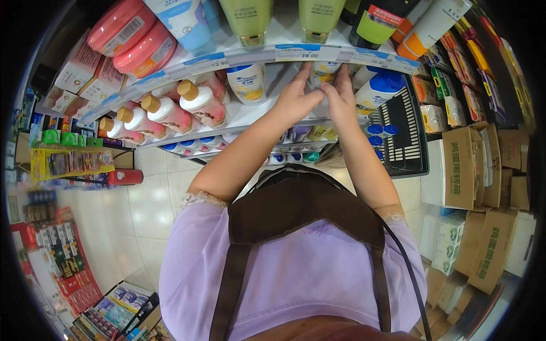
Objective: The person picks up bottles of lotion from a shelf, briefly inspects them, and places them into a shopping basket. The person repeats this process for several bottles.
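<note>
A white Head & Shoulders shampoo bottle (326, 71) with a yellow picture stands on the middle shelf, its top hidden by the shelf edge above. My left hand (300, 97) is at its left side and my right hand (341, 94) at its right, fingers reaching back along it and thumbs close together in front. A matching bottle (247, 84) stands to the left, apart from my hands. Larger blue-capped shampoo bottles (377, 91) are just right of my right hand.
White-and-pink bottles with gold caps (204, 102) line the shelf's left part. Above them runs a price-tag rail (298, 53) below tubes and jars. A black slotted basket (405, 128) with blue-capped bottles is at the right, near cardboard boxes (458, 168).
</note>
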Action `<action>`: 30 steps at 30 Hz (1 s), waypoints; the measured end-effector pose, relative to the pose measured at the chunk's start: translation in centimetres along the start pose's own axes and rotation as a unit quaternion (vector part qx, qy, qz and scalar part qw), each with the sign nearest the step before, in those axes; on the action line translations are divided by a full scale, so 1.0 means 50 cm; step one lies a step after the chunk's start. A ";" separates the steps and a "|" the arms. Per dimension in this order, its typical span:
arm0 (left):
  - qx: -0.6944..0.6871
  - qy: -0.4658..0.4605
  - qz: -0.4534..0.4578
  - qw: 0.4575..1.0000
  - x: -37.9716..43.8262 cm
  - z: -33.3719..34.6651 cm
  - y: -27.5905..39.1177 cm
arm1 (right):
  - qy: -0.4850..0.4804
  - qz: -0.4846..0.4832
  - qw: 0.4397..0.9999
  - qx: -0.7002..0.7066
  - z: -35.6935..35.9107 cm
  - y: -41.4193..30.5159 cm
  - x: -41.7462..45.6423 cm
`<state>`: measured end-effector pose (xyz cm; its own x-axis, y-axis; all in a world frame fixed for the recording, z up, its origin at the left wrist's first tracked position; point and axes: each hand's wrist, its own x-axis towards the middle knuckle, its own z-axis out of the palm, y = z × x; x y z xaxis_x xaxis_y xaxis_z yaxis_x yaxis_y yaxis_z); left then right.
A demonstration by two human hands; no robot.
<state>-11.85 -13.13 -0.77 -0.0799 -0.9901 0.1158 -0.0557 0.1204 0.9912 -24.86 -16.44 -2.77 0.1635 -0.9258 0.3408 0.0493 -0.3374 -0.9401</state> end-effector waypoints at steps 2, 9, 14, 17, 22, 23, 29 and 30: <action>-0.033 0.000 0.006 0.999 0.003 0.006 -0.002 | -0.007 0.015 0.999 0.040 0.004 -0.015 0.001; -0.143 -0.032 0.046 0.988 -0.017 0.003 0.028 | -0.037 0.010 0.997 0.064 0.008 -0.035 -0.018; -0.120 -0.017 0.044 0.992 -0.090 -0.017 0.031 | -0.111 0.043 0.991 0.064 0.004 -0.081 -0.066; -0.108 -0.008 0.004 0.994 -0.139 -0.035 0.043 | -0.135 0.049 0.987 0.073 0.014 -0.111 -0.105; -0.078 0.036 0.001 0.996 -0.207 -0.059 0.068 | -0.215 0.057 0.972 0.072 0.036 -0.133 -0.132; -0.069 0.044 0.002 0.997 -0.217 -0.064 0.073 | -0.227 0.054 0.970 0.073 0.041 -0.133 -0.135; -0.022 0.082 -0.009 0.996 -0.263 -0.092 0.080 | -0.281 0.029 0.956 0.078 0.073 -0.133 -0.142; -0.020 0.092 -0.005 0.996 -0.269 -0.095 0.078 | -0.288 0.026 0.954 0.079 0.079 -0.132 -0.142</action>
<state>-6.25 0.32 1.86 0.1041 -0.9882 0.1127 -0.0149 0.1118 0.9936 -22.46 -6.98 0.99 0.6814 -0.6782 0.2753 0.1674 -0.2217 -0.9606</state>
